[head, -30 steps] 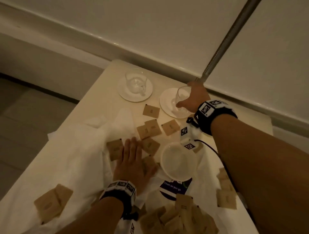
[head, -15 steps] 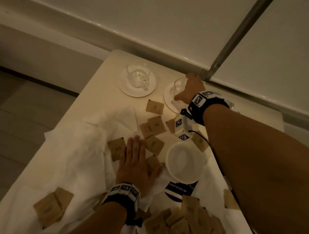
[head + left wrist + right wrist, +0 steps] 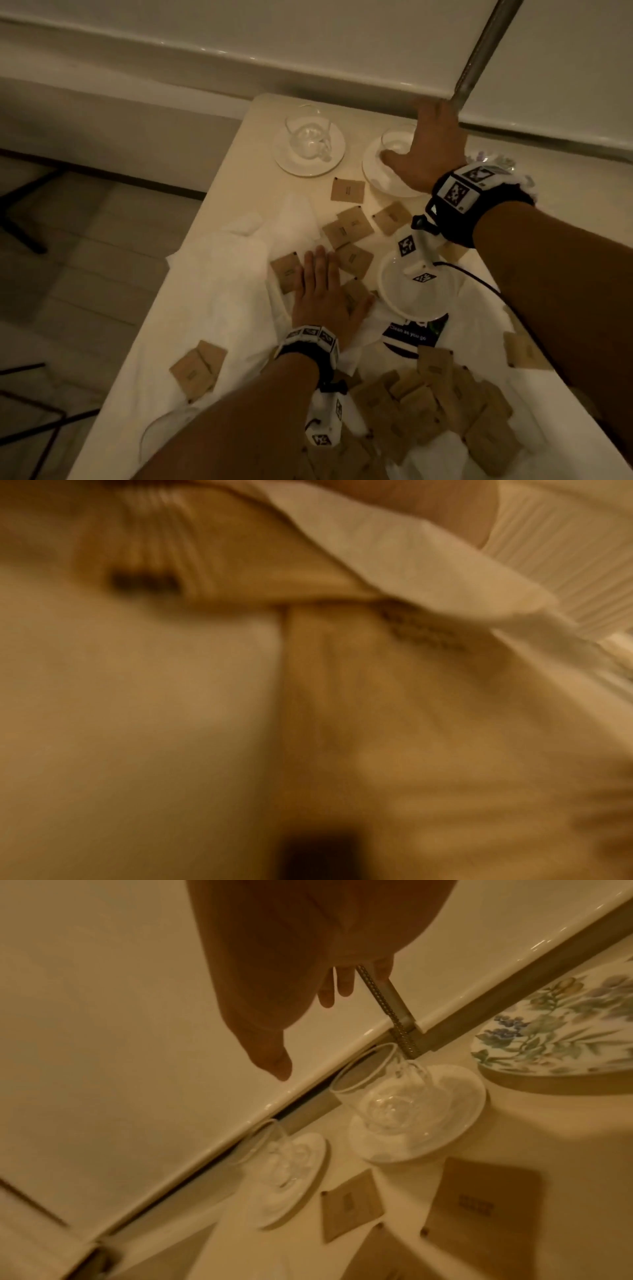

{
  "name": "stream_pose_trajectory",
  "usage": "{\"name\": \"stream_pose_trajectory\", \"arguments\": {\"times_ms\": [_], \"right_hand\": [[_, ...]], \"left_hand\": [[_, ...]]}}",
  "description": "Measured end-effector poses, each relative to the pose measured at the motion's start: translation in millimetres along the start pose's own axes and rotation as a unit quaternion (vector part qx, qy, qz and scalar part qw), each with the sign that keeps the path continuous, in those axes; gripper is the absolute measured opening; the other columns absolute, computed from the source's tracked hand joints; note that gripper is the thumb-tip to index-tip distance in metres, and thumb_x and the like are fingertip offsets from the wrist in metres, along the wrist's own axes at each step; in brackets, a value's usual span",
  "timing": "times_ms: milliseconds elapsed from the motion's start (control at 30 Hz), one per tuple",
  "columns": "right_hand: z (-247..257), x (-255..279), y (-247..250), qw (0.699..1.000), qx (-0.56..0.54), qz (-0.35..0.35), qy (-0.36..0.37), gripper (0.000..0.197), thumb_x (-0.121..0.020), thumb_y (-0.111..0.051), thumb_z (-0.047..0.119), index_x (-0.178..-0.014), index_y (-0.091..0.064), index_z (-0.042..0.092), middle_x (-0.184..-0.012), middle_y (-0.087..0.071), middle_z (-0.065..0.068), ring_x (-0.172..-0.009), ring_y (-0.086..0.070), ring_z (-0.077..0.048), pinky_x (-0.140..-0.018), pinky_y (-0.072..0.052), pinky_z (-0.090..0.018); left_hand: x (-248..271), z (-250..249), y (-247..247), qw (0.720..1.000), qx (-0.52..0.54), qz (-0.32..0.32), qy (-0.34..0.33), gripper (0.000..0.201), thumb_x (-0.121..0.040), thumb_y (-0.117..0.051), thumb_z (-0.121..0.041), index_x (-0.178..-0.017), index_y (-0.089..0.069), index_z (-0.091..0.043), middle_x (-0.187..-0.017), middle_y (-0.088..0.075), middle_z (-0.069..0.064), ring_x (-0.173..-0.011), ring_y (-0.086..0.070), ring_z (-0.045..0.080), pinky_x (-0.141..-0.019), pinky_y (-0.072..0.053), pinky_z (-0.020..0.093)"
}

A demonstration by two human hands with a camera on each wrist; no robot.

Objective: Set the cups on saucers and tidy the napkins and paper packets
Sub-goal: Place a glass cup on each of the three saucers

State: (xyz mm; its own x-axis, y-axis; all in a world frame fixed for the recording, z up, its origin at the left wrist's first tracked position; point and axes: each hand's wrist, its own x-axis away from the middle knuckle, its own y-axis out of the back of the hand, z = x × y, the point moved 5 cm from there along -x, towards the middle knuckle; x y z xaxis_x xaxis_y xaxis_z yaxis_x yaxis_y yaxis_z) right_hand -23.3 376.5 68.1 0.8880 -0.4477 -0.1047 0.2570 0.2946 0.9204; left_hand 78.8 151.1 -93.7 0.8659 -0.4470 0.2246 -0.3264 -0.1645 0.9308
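**Glass cups seated at the far edge; loose packets lay under the left hand**

Glass showed on both far saucers: the left cup (image 3: 308, 137) stood upright on its saucer (image 3: 337, 156), and the right cup (image 3: 380, 1093) stood on the second saucer (image 3: 459, 1110), near the wall. The right hand (image 3: 428, 154) hung just above that second cup with fingers relaxed and straight, gripping nothing; from the right wrist view a clear gap lay between thumb and rim. A third, bare saucer (image 3: 411, 301) sat nearer the person, below the right wrist.

Outward from the cups, brown paper packets (image 3: 349, 190) lay scattered flat across the middle of the surface (image 3: 246, 164), between the saucers and the person. White napkins (image 3: 219, 291) lay rumpled on the left side. The left hand (image 3: 322, 294) rested flat, fingers straight, on napkin and packets, holding none of them. A larger heap of packets (image 3: 428, 401) lay close to the person on the right.

Judging from this, the cup step looked finished for these two, and the packets came next. They lay directly ahead of and beneath the left hand, so it was the nearer one; the right would have to draw back from the wall.
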Motion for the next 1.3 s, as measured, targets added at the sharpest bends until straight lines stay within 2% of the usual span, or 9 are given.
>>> {"name": "stream_pose_trajectory", "arguments": {"times_ms": [133, 233, 367, 467, 600, 700, 900, 1100, 1300], "right_hand": [[26.2, 70.0, 38.3, 0.985, -0.170, 0.001, 0.031, 0.054, -0.082, -0.070, 0.029, -0.129, -0.049, 0.013, -0.129, -0.051, -0.008, -0.119, -0.049, -0.023, -0.100, -0.039, -0.034], [34.2, 134.4, 61.7, 0.962, -0.272, 0.018, 0.031, 0.015, -0.082, -0.068, 0.014, -0.096, -0.063, 0.015, -0.095, -0.065, -0.001, -0.087, -0.059, -0.012, -0.075, -0.044, -0.015], [34.8, 233.4, 47.3, 0.938, -0.229, 0.257, 0.031, 0.011, -0.081, -0.069, 0.017, -0.078, -0.061, 0.025, -0.083, -0.063, 0.009, -0.079, -0.060, -0.006, -0.071, -0.048, -0.020], [41.1, 300.8, 18.1, 0.913, -0.119, 0.386, 0.052, 0.012, -0.086, -0.066, 0.028, -0.082, -0.055, 0.033, -0.077, -0.056, 0.017, -0.075, -0.054, 0.014, -0.065, -0.041, -0.004], [69.6, 344.8, -21.8, 0.917, -0.132, 0.376, 0.017, 0.028, -0.082, -0.070, 0.033, -0.105, -0.054, 0.033, -0.096, -0.056, 0.015, -0.086, -0.056, -0.004, -0.078, -0.048, -0.022], [108.5, 357.8, -53.5, 0.898, -0.197, 0.390, 0.046, 0.080, -0.075, -0.077, 0.045, -0.142, -0.037, 0.027, -0.129, -0.044, 0.008, -0.115, -0.046, -0.013, -0.097, -0.040, -0.027], [188.9, 357.3, -102.3, 0.888, -0.208, 0.376, 0.161, 0.124, -0.056, -0.088, 0.053, -0.152, -0.016, 0.023, -0.152, -0.027, 0.000, -0.132, -0.030, -0.020, -0.109, -0.032, -0.038], [212.2, 361.7, -139.1, 0.878, -0.185, 0.408, 0.169, 0.103, -0.059, -0.089, 0.041, -0.144, -0.033, 0.029, -0.144, -0.041, 0.000, -0.115, -0.053, -0.026, -0.093, -0.049, -0.040], [192.5, 339.3, -120.4, 0.899, -0.290, 0.322, 0.069, 0.098, -0.057, -0.088, 0.042, -0.139, -0.036, 0.033, -0.131, -0.051, 0.010, -0.107, -0.054, -0.010, -0.087, -0.047, -0.024]], "left_hand": [[-1.2, -1.6, 5.2, 0.998, 0.022, 0.054, 0.018, 0.106, -0.078, -0.010, -0.084, -0.155, 0.011, -0.014, -0.162, 0.022, 0.002, -0.148, 0.022, 0.021, -0.120, 0.013, 0.043], [-7.1, -2.4, 19.4, 0.996, 0.038, 0.076, 0.028, 0.108, -0.077, -0.026, -0.085, -0.156, -0.005, -0.014, -0.164, 0.005, 0.005, -0.151, 0.007, 0.025, -0.122, 0.002, 0.045], [-11.1, -5.7, 49.7, 0.983, 0.172, 0.057, 0.027, 0.070, -0.088, -0.053, -0.059, -0.143, -0.040, -0.019, -0.147, -0.045, 0.006, -0.132, -0.045, 0.026, -0.105, -0.039, 0.037], [-6.9, -10.5, 76.6, 0.966, 0.256, 0.035, 0.000, 0.045, -0.096, -0.049, -0.038, -0.139, -0.047, -0.021, -0.137, -0.057, 0.005, -0.122, -0.054, 0.023, -0.091, -0.039, 0.026], [11.0, -18.6, 115.6, 0.966, 0.233, 0.060, -0.090, 0.033, -0.098, -0.051, -0.026, -0.129, -0.055, -0.018, -0.127, -0.062, 0.000, -0.117, -0.058, 0.019, -0.096, -0.046, 0.030], [36.8, 1.8, 140.9, 0.964, 0.192, 0.126, -0.131, 0.019, -0.097, -0.055, -0.025, -0.112, -0.064, -0.017, -0.105, -0.066, -0.005, -0.101, -0.062, 0.016, -0.085, -0.047, 0.022], [106.6, 112.1, 164.2, 0.967, 0.061, 0.230, -0.095, 0.032, -0.095, -0.058, -0.031, -0.126, -0.057, -0.022, -0.127, -0.059, -0.002, -0.113, -0.056, 0.014, -0.086, -0.038, 0.021], [159.0, 178.7, 144.7, 0.935, 0.196, 0.295, 0.016, 0.018, -0.096, -0.056, -0.032, -0.113, -0.050, -0.035, -0.122, -0.054, -0.012, -0.104, -0.058, 0.008, -0.078, -0.044, 0.024], [141.1, 155.2, 148.3, 0.934, 0.236, 0.269, -0.022, 0.039, -0.094, -0.056, -0.047, -0.127, -0.054, -0.026, -0.118, -0.063, -0.008, -0.109, -0.059, 0.011, -0.092, -0.049, 0.032]]}}
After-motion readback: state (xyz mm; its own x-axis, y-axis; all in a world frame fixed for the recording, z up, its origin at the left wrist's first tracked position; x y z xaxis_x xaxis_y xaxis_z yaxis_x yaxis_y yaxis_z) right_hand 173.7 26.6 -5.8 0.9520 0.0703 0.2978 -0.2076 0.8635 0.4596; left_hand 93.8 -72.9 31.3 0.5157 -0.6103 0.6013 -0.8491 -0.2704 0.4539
